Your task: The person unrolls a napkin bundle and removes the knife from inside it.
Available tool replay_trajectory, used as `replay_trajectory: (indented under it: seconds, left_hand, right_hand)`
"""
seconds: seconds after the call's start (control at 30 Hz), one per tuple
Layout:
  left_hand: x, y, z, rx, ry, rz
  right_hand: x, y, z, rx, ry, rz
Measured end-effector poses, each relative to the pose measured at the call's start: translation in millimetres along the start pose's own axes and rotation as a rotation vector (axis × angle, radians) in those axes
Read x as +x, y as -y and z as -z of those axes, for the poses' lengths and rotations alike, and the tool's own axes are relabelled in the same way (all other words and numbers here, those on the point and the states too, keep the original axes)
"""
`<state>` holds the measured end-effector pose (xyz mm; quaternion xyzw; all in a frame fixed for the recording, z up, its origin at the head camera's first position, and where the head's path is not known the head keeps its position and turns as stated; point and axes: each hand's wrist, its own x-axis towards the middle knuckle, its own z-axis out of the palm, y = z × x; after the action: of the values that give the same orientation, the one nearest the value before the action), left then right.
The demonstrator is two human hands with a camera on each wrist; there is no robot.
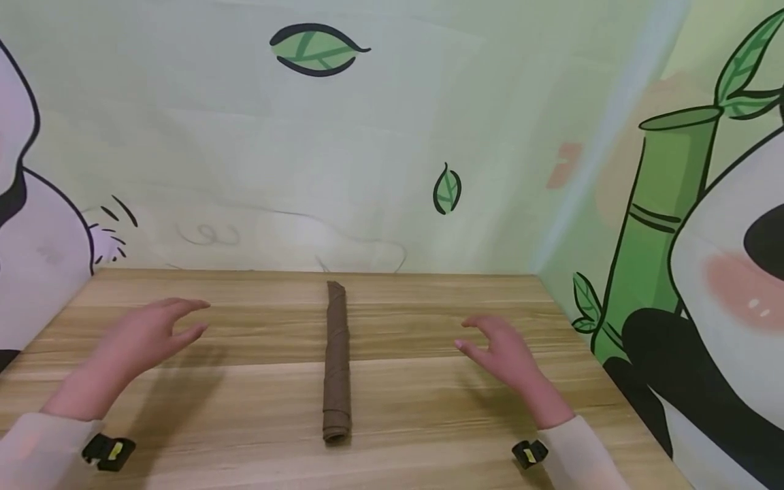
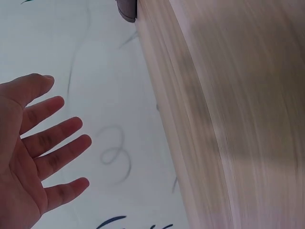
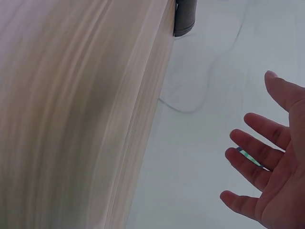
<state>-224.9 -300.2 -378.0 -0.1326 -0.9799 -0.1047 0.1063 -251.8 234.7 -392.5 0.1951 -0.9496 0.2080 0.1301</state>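
Note:
A brown cloth rolled into a long thin roll [image 1: 337, 362] lies lengthwise on the wooden table [image 1: 429, 408], running from near the back edge toward me. My left hand [image 1: 160, 332] hovers above the table to the left of the roll, fingers spread and holding nothing. My right hand [image 1: 495, 345] hovers to the right of it, fingers loosely spread, also empty. In the left wrist view the left hand [image 2: 38, 148] shows an open palm, with the roll's end [image 2: 127, 9] at the top edge. The right wrist view shows the right hand [image 3: 269, 162] open and the roll's end [image 3: 185, 18] at the top.
The table [image 2: 228, 119] stands against a wall [image 1: 380, 150] painted with pandas, bamboo [image 1: 658, 224] and leaves. A side wall closes in on the right. Small black-and-yellow wrist devices [image 1: 109, 452] sit on both sleeves.

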Motion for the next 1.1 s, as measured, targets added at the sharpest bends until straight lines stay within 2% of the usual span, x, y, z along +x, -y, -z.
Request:
replay_trajectory:
  seconds: [0.27, 0.57, 0.83, 0.97, 1.1]
  left_hand:
    - [9.3, -13.7, -6.9, -0.038, 0.026, -0.033]
    - [35.5, -37.1, -11.6, -0.056, 0.048, -0.092]
    - [53.8, -64.9, -22.2, -0.079, 0.04, -0.151]
    - [59.0, -75.2, -28.6, -0.085, 0.065, -0.166]
    - [64.5, -82.9, -33.9, -0.109, 0.095, -0.175]
  right_hand:
    - [-4.3, 4.3, -9.1, 0.094, 0.001, -0.018]
    - [-1.8, 18.9, -10.8, 0.255, 0.045, -0.025]
    - [0.3, 34.2, -9.0, 0.284, 0.085, 0.02]
    - [3.5, 41.7, -11.9, 0.303, 0.126, 0.057]
    - [7.8, 48.8, -14.1, 0.345, 0.168, 0.052]
